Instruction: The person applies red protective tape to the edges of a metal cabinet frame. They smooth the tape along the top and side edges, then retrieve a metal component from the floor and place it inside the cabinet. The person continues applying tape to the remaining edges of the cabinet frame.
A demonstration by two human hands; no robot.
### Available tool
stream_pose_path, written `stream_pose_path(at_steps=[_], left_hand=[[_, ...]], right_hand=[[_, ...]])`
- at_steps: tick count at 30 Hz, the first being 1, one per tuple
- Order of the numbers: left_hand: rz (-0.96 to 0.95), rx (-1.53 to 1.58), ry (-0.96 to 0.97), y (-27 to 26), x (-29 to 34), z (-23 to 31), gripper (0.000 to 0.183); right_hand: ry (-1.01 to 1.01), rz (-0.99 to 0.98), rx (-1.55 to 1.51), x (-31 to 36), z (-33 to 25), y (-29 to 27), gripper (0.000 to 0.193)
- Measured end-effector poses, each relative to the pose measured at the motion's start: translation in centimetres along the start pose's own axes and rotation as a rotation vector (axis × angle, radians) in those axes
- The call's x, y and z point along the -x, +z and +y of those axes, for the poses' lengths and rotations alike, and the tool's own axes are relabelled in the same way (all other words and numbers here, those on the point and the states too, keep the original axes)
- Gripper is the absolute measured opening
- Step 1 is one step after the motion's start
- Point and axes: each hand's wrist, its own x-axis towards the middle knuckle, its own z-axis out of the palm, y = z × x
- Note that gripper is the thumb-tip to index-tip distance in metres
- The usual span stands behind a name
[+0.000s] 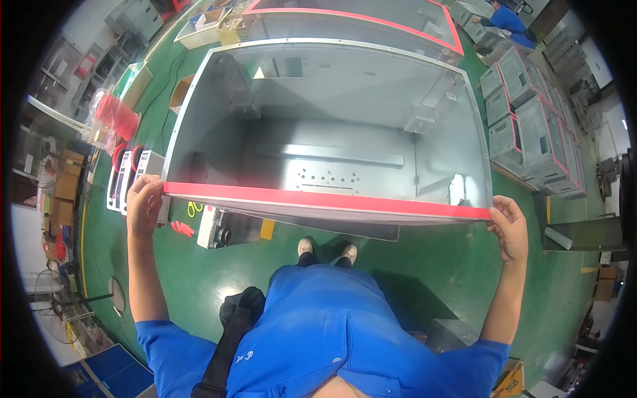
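Observation:
A large open grey sheet-metal cabinet box (pixel 332 136) lies in front of me with its open side up. Along its near edge runs a flat red strip (pixel 325 199), which looks like tape. My left hand (pixel 144 199) pinches the strip's left end at the near left corner. At the near right corner, my right hand (pixel 508 225) has its thumb and fingers closed on the strip's other end. The strip is stretched straight between both hands. Whether it is stuck down along its length I cannot tell. The box's left, far and right rims show bare metal.
Behind stands another metal box with red-edged rims (pixel 358 12). Stacked grey boxes (pixel 531 119) are on the right, with a person in blue (pixel 507 18) beyond. Left are red-handled white cases (pixel 126 176), a red roll (pixel 116 116) and yellow-green scissors (pixel 194 209).

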Motion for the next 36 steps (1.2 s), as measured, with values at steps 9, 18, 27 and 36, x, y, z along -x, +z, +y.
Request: stream_pose_path(at_steps=[9,18,27,36], left_hand=[[0.029,-0.014,0.019,-0.2,-0.5,-0.7,0.006],[0.016,0.006,0.012,0.2,-0.2,-0.5,0.007],[0.04,0.051,0.016,1.0,0.1,-0.1,0.009],[0.023,0.025,0.047,1.0,0.3,-0.3,0.009]], right_hand=[[-0.087,0.109,-0.045,0.5,1.4,0.5,0.028],[-0.801,0.521,0.593,3.0,1.5,6.1,0.024],[-1.114,0.137,0.831,4.4,1.0,13.5,0.045],[-1.163,0.097,0.907,4.1,1.2,15.4,0.045]])
